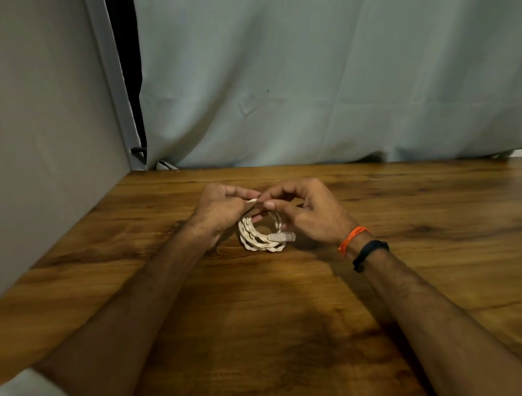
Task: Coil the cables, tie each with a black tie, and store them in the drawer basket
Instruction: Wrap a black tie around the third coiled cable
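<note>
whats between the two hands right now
In the head view, the coiled white cable sits between the left hand and right hand; its pale tip lies between their fingertips.

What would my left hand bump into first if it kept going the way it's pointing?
Most likely the right hand: the left hand points toward it over the coiled white cable, fingertips nearly meeting. Depth is unclear.
</note>
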